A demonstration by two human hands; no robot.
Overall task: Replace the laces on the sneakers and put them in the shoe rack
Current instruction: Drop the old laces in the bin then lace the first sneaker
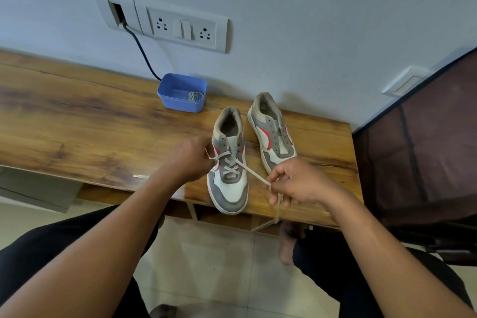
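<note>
On a wooden table (77, 116), a blue tub (180, 104) holds a coiled lace (195, 96), the left hand (189, 160) pinches one end of the pale lace (254, 175) half-threaded through the near sneaker (232, 188), an unlaced sneaker (268, 124) lies just behind, and the right hand (299, 186) pinches the other end

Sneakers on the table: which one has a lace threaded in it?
The left sneaker, nearer the person: a grey lace crosses its lower eyelets. The right sneaker, farther back, has bare eyelets.
</note>
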